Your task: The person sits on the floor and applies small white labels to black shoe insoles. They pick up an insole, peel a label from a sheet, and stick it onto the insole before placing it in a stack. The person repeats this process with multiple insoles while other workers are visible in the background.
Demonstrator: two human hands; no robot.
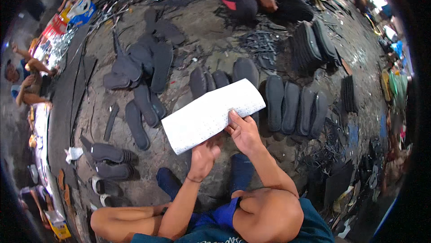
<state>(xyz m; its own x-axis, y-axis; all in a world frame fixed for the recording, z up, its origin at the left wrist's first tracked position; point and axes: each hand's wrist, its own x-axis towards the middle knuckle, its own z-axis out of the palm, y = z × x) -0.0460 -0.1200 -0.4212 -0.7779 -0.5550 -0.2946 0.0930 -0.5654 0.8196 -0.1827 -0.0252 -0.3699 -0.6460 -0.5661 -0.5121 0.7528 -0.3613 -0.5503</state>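
A white sheet (211,113) with a finely speckled surface spreads in front of me, its right end curling over. My right hand (244,134) pinches its near edge, thumb on top and fingers underneath. Close below that same edge is my left hand (203,160); its fingers are blurred and partly under the sheet, so their grip is unclear. Just beyond, dark shoe soles (245,70) stick out from behind the sheet. To the right of it stands a row of several black soles (291,104).
More soles lie in a loose pile (134,63) at left and in a stack (310,45) at far right. Thin black scraps (260,45) litter the concrete floor. Across from me, another person's hand (268,3) reaches down beside a dark bundle.
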